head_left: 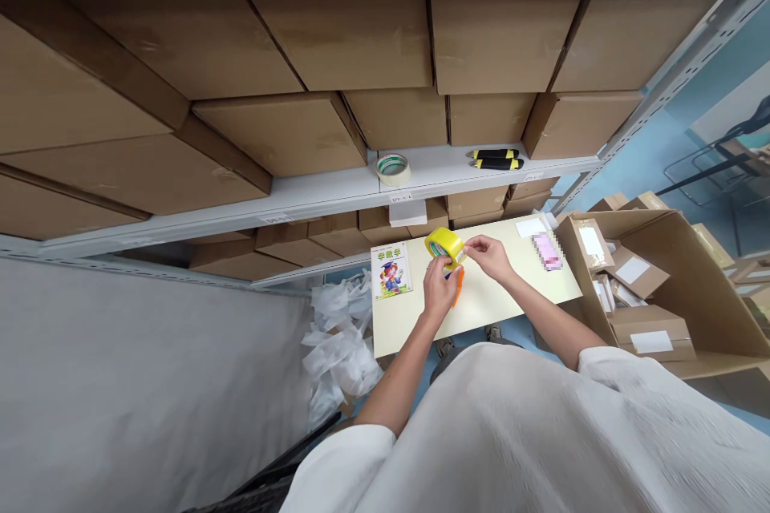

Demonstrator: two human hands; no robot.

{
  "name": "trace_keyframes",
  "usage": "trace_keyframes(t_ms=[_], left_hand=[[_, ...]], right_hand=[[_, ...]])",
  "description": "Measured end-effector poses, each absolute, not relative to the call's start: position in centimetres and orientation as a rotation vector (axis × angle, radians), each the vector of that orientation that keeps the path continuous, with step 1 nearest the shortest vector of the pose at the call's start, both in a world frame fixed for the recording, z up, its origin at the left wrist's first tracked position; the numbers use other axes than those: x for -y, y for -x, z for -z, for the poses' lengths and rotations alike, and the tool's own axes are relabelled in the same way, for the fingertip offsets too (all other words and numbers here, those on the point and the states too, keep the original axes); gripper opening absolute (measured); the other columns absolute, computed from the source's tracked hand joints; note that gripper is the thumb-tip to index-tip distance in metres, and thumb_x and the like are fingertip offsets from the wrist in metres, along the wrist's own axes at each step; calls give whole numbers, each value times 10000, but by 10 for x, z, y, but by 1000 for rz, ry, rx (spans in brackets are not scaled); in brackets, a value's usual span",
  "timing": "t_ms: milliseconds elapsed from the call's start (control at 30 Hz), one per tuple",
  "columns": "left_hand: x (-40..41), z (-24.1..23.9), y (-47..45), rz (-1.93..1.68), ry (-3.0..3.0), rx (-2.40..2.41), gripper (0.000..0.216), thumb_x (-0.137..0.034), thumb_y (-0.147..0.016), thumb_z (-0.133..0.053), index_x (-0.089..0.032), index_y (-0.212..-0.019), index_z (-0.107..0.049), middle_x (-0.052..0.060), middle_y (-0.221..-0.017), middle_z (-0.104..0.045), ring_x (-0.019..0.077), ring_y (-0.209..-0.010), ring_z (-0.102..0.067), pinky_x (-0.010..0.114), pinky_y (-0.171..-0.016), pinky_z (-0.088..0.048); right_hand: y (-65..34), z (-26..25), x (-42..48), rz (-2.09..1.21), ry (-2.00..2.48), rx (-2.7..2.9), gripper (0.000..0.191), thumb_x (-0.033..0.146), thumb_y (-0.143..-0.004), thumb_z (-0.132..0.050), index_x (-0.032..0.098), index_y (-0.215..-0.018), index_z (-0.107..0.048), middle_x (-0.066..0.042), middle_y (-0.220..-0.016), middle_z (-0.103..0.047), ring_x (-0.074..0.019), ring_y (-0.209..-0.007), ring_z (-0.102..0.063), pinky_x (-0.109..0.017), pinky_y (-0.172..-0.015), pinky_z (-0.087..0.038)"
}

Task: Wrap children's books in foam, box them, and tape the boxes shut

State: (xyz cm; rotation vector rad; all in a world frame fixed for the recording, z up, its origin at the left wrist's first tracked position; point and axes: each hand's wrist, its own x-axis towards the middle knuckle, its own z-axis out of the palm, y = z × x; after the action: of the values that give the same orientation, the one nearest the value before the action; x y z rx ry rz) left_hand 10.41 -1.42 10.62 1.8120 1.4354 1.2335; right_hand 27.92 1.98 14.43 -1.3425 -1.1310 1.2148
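Pale yellow bench (481, 304) lies below me, and its near edge and right-hand stretch are bare, so I have open room there. My left hand (440, 288) is curled around the orange handle of a tape dispenser (457, 285), gripping it from the side. My right hand (490, 255) pinches at the edge of the yellow tape roll (443, 245), thumb and fingertips pressed together on it; I cannot tell whether they hold a loose end of tape. The roll is held just above the middle of the bench, tilted, its hollow core partly showing.

Just left of my hands a children's booklet (391, 270) lies flat near the bench's left edge. A pink item (547, 250) sits toward the far right corner. An open cardboard carton (679, 272) full of small parcels crowds the right edge. Crumpled white plastic (337, 341) is heaped on the floor at the left. Ahead, a grey shelf (337, 188) carries a white tape roll (393, 168) and two black-and-yellow tools (496, 159), with brown boxes (289, 132) stacked behind.
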Motion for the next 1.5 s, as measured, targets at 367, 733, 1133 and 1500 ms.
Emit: trace_keyframes(t_ms=[367, 733, 1133, 1500], left_hand=[[9, -105, -92, -1183, -1998, -1287, 77, -341, -1022, -634, -266, -1031, -626, 83, -1098, -743, 280, -1036, -692, 417, -888, -556], [8, -109, -87, -1108, -2031, -1282, 119, -377, -1029, -624, -263, -1053, -647, 92, -1122, -747, 294, -1078, -683, 434, -934, -551], [9, -113, -97, -1159, -1797, -1389, 132, -387, -978, -671, -263, -980, -627, 63, -1015, -735, 266, -995, -692, 416, -888, -558], [13, -119, -103, -1175, -1624, -1388, 122, -345, -935, -709, -258, -983, -639, 36, -994, -742, 234, -940, -709, 394, -873, -574]], right_hand=[[-311, -162, -35, -1555, 1238, 1335, 428, 513, -673, -962, 205, -825, -707, -13, -775, -722, -177, -766, -674, -343, -779, -569], [-308, -155, -33, -1504, 1172, 1456, 420, 580, -786, -837, 225, -865, -627, 19, -774, -634, -171, -752, -611, -340, -755, -525], [-279, -148, -15, -1054, 1334, 1429, 312, 549, -929, -662, 251, -968, -577, -25, -970, -657, -199, -884, -617, -372, -873, -540], [-277, -154, -3, -885, 1261, 1566, 414, 516, -1005, -660, 295, -1342, -758, -86, -1114, -725, -245, -999, -699, -455, -998, -596]])
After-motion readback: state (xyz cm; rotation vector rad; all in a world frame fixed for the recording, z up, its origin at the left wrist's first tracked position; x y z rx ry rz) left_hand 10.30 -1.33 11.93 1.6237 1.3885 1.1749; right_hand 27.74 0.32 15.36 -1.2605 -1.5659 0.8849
